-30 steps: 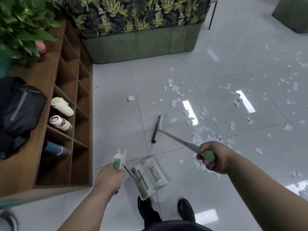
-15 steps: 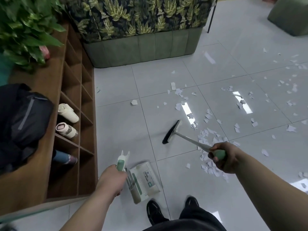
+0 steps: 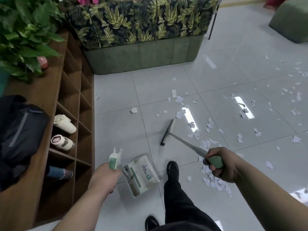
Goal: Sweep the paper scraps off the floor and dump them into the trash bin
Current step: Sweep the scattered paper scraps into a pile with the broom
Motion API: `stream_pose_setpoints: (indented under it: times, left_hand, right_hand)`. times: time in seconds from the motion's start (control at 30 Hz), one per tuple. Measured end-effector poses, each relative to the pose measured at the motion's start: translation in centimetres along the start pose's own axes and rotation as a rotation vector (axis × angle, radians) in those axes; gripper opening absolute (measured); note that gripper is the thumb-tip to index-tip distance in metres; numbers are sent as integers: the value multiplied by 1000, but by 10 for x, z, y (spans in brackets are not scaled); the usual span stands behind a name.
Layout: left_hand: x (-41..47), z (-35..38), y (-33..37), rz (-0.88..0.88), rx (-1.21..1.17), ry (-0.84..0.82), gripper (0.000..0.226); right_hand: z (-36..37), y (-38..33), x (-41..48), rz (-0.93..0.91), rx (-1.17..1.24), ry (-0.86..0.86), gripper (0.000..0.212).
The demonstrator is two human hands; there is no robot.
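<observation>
My right hand (image 3: 221, 165) grips the green handle of a broom (image 3: 180, 139), whose dark head lies on the tile ahead, left of the scraps. White paper scraps (image 3: 215, 182) form a loose pile just below my right hand and scatter over the floor to the right and beyond. My left hand (image 3: 104, 178) holds the green-and-white handle of a dustpan (image 3: 141, 175), which hangs tilted just above the floor by my left foot. No trash bin is in view.
A brown cubby shelf (image 3: 70, 104) with bottles runs along the left, a black bag (image 3: 18, 134) and a plant on top. A leaf-patterned green sofa (image 3: 141, 39) stands ahead, a green pouf (image 3: 291, 22) at the far right. My black shoes (image 3: 172, 169) stand between dustpan and pile.
I have stepped forward, my left foot now beside the dustpan. The broom head has swung to the right and away from the dustpan. Both hands keep their grips.
</observation>
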State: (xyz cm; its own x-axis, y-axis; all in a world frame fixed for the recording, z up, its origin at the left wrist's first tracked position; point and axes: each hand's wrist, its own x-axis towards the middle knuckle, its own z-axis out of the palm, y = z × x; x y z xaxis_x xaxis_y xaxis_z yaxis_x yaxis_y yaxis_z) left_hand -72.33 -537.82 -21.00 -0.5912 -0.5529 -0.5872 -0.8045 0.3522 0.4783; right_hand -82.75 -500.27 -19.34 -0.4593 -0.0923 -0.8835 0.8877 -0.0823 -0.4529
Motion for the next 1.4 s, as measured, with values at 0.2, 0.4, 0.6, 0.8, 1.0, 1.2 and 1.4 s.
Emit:
stream_pose_setpoints:
  times: [0.2, 0.4, 0.6, 0.8, 1.0, 1.2, 1.4]
  left_hand:
    - [31, 4, 53, -79, -15, 37, 12]
    - [74, 12, 129, -175, -81, 43, 8]
    - [110, 21, 179, -268, -119, 79, 7]
    - [131, 25, 218, -252, -112, 78, 8]
    - [159, 32, 261, -135, -24, 55, 9]
    - [183, 44, 304, -5, 36, -39, 7]
    - [211, 58, 342, 160, 117, -161, 10]
  right_hand:
    - [46, -70, 80, 28, -26, -184, 14]
    - [112, -166, 169, 84, -146, -272, 15]
    - [139, -232, 222, 136, -179, -266, 12]
    - [93, -258, 232, 179, -15, -204, 21]
    - [37, -255, 209, 204, 77, -96, 16]
    - [-14, -243, 176, 204, 163, 50, 21]
    - [-42, -240, 134, 208, 296, 194, 34]
